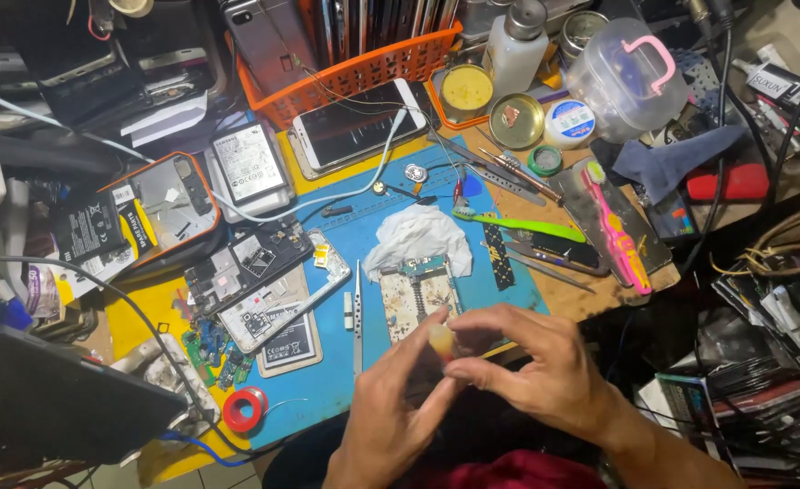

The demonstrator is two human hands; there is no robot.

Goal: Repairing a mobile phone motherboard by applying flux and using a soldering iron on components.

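Hard to say what that little pale yellowish thing (pixel 442 340) actually is, it's blurry and mostly covered. It sits pinched between both hands, low in the middle of the view, just in front of the bare circuit board (pixel 421 296). The left hand (pixel 391 412) has its fingers (pixel 425 337) closed narrow on it from below, and the right hand (pixel 531 358) curls its fingers (pixel 472 319) in tight on it from the other side. Whether there's a second part under the right palm, can't tell.

The board lies on a blue mat (pixel 327 362) on the table (pixel 590 294), with a crumpled white tissue (pixel 418 235) touching its far edge and tweezers (pixel 357 312) just beside it on the left. Further left there's an opened phone (pixel 278 290) with a battery (pixel 291 344) carrying a pale label half tucked under it.

Label-wise: a flat silver battery (pixel 249 163) with a white rectangular sticker sits near the orange basket (pixel 364 68), and a small round tub (pixel 569 122) with a blue and white lid is up right, next to an open brass-coloured tin (pixel 517 120). A red tape roll (pixel 244 409) sits by the mat's near edge. The dark slab (pixel 51 398) bottom left is cut off by the frame.
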